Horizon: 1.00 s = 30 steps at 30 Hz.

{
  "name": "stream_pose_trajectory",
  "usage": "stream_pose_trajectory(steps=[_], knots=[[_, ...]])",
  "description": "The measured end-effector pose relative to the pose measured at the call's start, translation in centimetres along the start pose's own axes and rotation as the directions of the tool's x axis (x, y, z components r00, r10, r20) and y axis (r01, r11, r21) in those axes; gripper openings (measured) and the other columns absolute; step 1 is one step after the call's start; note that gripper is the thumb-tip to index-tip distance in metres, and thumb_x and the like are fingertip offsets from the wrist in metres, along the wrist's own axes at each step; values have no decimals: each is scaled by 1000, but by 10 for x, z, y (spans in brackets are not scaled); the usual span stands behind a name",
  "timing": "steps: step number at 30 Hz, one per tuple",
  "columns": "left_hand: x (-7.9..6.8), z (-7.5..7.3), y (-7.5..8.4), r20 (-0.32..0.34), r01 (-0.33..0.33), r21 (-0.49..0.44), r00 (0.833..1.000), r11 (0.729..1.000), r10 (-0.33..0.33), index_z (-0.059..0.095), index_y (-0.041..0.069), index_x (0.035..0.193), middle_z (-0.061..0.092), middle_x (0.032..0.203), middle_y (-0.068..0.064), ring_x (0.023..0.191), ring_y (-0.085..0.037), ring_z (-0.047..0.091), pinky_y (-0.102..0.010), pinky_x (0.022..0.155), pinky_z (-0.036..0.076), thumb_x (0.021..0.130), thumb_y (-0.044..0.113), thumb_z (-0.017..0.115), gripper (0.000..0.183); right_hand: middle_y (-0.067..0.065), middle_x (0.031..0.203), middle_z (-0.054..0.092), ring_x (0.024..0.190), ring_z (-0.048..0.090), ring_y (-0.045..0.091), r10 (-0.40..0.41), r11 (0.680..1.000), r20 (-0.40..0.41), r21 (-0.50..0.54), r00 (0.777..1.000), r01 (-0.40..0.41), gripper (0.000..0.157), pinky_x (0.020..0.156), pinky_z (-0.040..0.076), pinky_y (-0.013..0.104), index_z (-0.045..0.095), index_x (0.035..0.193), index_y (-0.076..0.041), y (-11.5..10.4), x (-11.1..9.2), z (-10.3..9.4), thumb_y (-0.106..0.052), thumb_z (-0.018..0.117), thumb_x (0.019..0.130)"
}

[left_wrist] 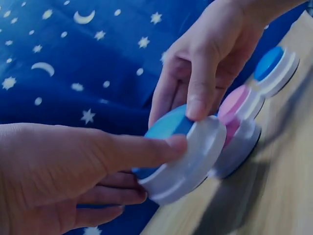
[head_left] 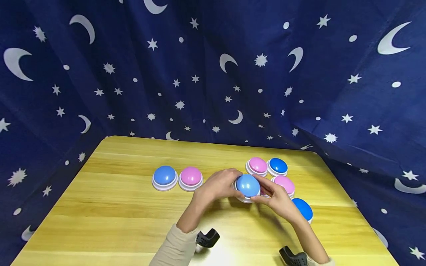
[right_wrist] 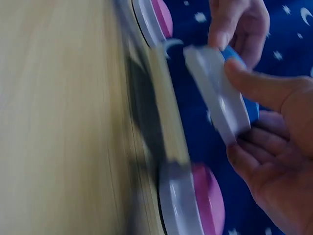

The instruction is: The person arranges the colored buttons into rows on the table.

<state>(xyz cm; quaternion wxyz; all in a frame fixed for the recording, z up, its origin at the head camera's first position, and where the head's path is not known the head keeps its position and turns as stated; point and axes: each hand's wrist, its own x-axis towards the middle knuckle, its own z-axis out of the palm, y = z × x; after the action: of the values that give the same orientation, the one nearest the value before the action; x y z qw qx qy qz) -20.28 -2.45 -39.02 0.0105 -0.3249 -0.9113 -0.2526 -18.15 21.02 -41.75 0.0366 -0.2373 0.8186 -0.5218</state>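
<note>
A blue dome push button (head_left: 248, 186) with a white round base is held between both hands, raised above the wooden table. My left hand (head_left: 217, 184) grips its left side, thumb across the near rim and fingers around the far side in the left wrist view. From the right, my right hand (head_left: 277, 201) holds the opposite edge, its thumb (right_wrist: 254, 88) over the base rim and its fingers beneath. Just behind the held button, a pink button (left_wrist: 232, 131) is partly covered by it and the right hand. Close to the right hand sits another pink button (head_left: 284, 183).
On the table (head_left: 116, 218), a blue button (head_left: 164, 175) and a pink button (head_left: 191, 176) stand side by side at left. At right are a pink button (head_left: 258, 164), a blue one (head_left: 278, 165) and a nearer blue one (head_left: 303, 209). A starry curtain (head_left: 206, 74) hangs behind.
</note>
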Motion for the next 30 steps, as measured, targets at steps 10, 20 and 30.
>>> stream_pose_trajectory(steps=[10,20,30], knots=[[-17,-16,-40,-18,69,-48,997,996,-70,66,6,119,67,108,-5,97,-19,64,-35,83,52,76,25,87,51,26,144,46,136,41,36,10,1000,-3,29,1000,-10,69,105,38,32,45,143,7,2,42,43,-1,78,83],[-24,-16,-64,27,175,-107,984,979,-173,67,1,116,67,108,-9,101,-22,63,-38,92,50,77,13,86,45,25,147,43,136,41,35,58,998,25,16,998,-59,70,107,38,37,41,146,7,13,67,74,-4,76,86],[-28,-17,-72,28,234,-55,972,971,-232,67,2,115,68,107,-9,100,-24,63,-41,90,50,77,16,87,45,25,147,43,135,42,35,42,998,51,-44,998,-40,69,106,39,37,41,146,6,15,76,83,-8,75,88]])
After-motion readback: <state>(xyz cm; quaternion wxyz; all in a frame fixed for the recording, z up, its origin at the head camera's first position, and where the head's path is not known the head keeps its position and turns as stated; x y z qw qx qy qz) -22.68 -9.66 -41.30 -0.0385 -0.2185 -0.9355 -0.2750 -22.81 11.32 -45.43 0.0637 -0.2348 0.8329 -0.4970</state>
